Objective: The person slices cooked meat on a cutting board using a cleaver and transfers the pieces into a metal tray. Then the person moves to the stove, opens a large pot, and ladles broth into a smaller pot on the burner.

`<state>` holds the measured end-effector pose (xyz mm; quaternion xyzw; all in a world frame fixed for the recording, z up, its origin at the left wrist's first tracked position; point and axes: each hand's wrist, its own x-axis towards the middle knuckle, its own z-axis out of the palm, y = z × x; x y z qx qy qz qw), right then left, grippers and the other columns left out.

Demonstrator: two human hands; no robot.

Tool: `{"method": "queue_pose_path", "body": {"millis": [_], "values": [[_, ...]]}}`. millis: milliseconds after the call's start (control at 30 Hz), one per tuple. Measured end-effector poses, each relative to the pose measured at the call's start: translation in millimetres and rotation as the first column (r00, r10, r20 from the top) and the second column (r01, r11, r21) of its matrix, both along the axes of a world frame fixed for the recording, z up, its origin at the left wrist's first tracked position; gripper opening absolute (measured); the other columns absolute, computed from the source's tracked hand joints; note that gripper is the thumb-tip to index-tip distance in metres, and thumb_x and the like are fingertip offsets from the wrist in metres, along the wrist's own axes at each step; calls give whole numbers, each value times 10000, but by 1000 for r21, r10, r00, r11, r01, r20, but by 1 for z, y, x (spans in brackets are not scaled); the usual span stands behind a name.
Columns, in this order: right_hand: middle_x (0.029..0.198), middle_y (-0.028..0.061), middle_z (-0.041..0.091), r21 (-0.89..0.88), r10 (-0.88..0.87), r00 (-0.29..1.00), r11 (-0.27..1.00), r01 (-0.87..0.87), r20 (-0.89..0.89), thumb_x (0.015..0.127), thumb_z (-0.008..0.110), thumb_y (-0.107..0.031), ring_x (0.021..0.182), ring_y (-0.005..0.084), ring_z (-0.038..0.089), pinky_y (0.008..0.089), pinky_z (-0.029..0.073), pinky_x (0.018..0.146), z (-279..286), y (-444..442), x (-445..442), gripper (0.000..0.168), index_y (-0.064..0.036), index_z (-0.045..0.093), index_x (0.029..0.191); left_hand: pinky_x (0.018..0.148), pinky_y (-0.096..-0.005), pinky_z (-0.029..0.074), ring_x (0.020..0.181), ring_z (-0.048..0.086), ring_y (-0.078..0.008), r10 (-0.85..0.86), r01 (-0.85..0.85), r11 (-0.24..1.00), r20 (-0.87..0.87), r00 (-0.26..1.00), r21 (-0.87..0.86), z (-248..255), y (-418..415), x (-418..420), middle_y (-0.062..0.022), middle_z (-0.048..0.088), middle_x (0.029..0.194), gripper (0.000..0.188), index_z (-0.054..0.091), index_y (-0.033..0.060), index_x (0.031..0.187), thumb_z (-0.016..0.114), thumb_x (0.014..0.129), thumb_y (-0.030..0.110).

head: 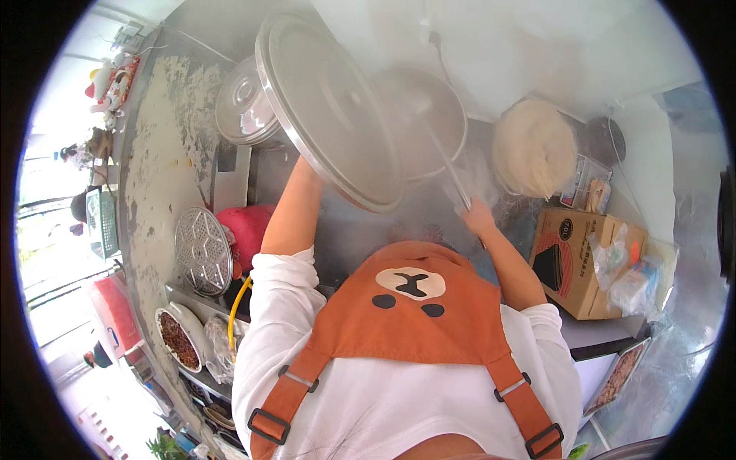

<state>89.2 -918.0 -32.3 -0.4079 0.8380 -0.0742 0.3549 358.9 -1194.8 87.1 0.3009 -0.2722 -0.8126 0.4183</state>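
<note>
Steam blurs the scene ahead of me. A large round metal pot lid [339, 115] is raised and tilted, its broad face towards me. My left forearm [296, 207] reaches up to its lower edge; the hand itself is hidden behind the lid. To the right of the lid is a wide metal pot [448, 100], partly covered by it. My right hand [479, 217] grips the long handle of a ladle-like utensil [451, 165], whose far end reaches into the steamy pot. What the pot contains cannot be made out.
Another metal lid [247, 100] is at the upper left. A big pale mass like dough [535, 146] sits right of the pot, above a cardboard box [566, 259]. On my left are a perforated steamer plate [204, 251], a red rounded object [247, 227] and a food-filled white bowl [198, 330].
</note>
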Motion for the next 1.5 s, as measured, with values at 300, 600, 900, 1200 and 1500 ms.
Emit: {"method": "queue_pose_path", "body": {"millis": [300,600,900,1200,1500], "values": [[914,303,591,102,119,990,989,-112,-71,779,488,-113,869,401,602,456,478,747,-27,-35,32,307,52,458,1036,749,-353,491,914,579,-229,-19,20,1000,-125,992,11,-8,6,19,-115,568,1032,338,447,36,1202,472,885,150],[532,119,518,217,-167,831,975,57,530,727,489,-62,384,220,501,339,418,367,-6,-68,39,149,47,499,829,763,-363,491,931,577,-237,-39,51,997,-192,981,60,-35,23,20,-121,569,1048,334,458,20,1192,470,888,159],[508,-4,399,221,-319,567,946,236,759,735,507,-79,364,84,367,238,314,327,64,8,-8,73,-72,436,751,777,-373,490,948,576,-244,41,-16,993,-206,978,121,-50,52,7,-127,569,1065,334,469,4,1182,468,891,169],[540,-11,366,315,-347,213,934,171,913,771,539,-83,354,75,317,238,272,316,161,74,-78,152,-95,425,870,587,-320,454,690,578,-190,470,-507,860,297,831,57,-10,91,-35,-75,605,819,319,602,-6,923,486,906,291],[513,-7,358,237,-205,345,970,-52,916,731,582,-88,310,86,315,254,268,270,285,77,-103,247,-85,423,919,447,-315,374,581,544,-172,743,-763,641,183,643,78,-8,133,22,-66,609,752,346,637,40,839,518,879,362]]}}
